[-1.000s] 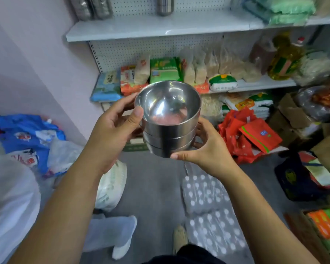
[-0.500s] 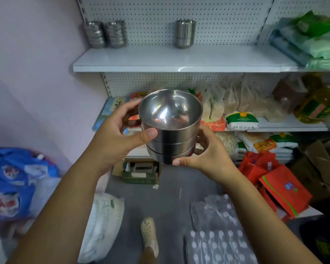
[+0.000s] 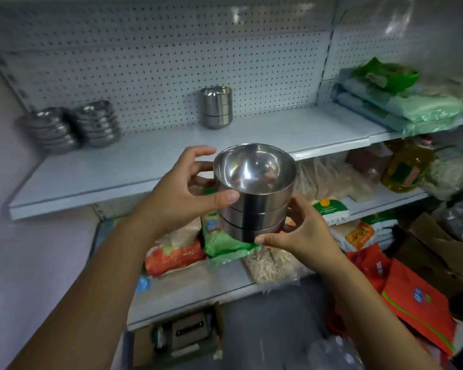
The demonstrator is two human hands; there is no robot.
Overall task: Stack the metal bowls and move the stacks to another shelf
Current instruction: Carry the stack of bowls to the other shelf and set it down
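Right in the middle, a stack of three metal bowls (image 3: 254, 201) is up in the air, in front of the white shelf (image 3: 145, 164). At 9 o'clock of it, the left hand (image 3: 182, 193) grips the top bowl, with the thumb pressed on the side and the fingers curled behind. At 5 o'clock, the right hand (image 3: 302, 233) cups the bottom bowl, thumb flat on it. At 12 o'clock, another bowl stack (image 3: 216, 108) stands on the shelf.

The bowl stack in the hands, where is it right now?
In the head view's centre, the bowl stack is held between the left hand and right hand, in front of the white shelf.
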